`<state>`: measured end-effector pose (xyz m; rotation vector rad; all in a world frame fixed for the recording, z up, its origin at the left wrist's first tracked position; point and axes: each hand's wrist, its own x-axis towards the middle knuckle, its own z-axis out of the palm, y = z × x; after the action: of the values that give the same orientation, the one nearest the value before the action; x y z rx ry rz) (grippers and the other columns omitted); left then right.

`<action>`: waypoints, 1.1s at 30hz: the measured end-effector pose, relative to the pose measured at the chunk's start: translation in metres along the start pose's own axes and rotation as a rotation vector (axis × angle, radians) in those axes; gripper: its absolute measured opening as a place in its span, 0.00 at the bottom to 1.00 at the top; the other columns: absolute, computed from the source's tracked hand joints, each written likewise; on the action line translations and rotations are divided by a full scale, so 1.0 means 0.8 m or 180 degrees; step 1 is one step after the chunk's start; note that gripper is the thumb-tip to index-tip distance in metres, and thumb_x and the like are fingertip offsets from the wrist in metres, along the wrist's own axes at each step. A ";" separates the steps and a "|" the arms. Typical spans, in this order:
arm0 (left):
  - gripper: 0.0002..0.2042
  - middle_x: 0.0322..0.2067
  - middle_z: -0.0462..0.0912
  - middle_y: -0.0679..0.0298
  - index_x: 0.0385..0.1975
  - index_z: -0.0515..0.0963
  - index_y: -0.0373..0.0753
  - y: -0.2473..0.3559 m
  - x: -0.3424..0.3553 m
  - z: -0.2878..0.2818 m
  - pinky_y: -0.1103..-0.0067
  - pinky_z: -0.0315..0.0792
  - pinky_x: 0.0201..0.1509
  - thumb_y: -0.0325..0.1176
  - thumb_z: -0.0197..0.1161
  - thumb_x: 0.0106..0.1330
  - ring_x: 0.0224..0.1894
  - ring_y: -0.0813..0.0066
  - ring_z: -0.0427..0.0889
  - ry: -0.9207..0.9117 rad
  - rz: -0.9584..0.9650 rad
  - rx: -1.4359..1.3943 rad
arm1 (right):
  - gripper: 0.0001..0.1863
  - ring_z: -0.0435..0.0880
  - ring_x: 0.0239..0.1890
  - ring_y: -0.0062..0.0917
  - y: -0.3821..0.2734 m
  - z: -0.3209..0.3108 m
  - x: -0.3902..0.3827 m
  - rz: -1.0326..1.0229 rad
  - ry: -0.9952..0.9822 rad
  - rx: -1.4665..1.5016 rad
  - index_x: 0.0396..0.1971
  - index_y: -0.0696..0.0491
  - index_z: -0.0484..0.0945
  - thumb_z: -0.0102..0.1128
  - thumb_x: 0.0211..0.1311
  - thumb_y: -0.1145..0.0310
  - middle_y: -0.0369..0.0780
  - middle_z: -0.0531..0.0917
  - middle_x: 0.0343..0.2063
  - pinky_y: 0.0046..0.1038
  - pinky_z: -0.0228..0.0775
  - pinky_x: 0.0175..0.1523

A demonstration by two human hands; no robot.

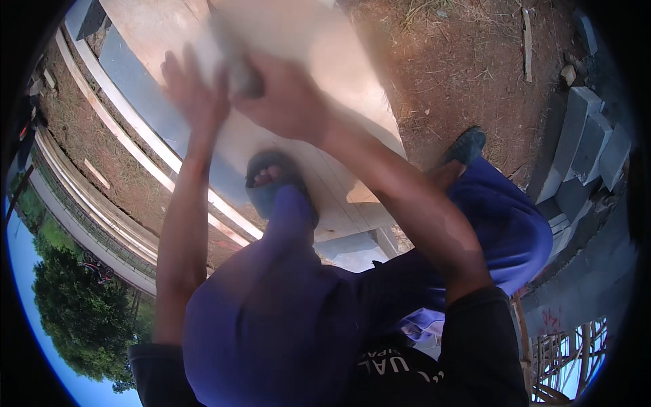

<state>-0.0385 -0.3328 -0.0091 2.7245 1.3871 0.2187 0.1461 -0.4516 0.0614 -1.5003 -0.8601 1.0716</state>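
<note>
A pale plywood sheet (332, 81) lies under my hands, and thin straight lines run across its near part. My right hand (288, 98) is closed around the grey handle of a hand tool (247, 78). From it a narrow, blurred part points up and left over the sheet; motion smears it too much to tell the kind. Beside the handle is my left hand (193, 95), its fingers spread, over the sheet's left part. Whether it touches the tool I cannot tell. My left foot in a dark sandal (281, 183) rests on the sheet.
Long wooden strips (125, 108) run along the left, next to a grey panel (132, 64). Grey blocks (586, 146) are stacked at the right. Brown soil (468, 74) with dry grass and a stick (527, 44) lies right of the sheet. My right foot (468, 146) stands there.
</note>
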 end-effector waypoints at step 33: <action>0.36 0.74 0.56 0.49 0.72 0.66 0.49 -0.001 -0.003 0.001 0.31 0.41 0.70 0.65 0.51 0.69 0.77 0.46 0.50 0.0346 -0.0352 0.0043 | 0.35 0.73 0.61 0.51 -0.026 -0.023 -0.094 -0.0400 0.0538 -0.1435 0.64 0.65 0.66 0.63 0.64 0.57 0.58 0.73 0.55 0.44 0.66 0.66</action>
<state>-0.0403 -0.3346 -0.0104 2.6727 1.5672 0.3561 0.1384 -0.5235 0.0967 -1.8495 -1.1079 0.6717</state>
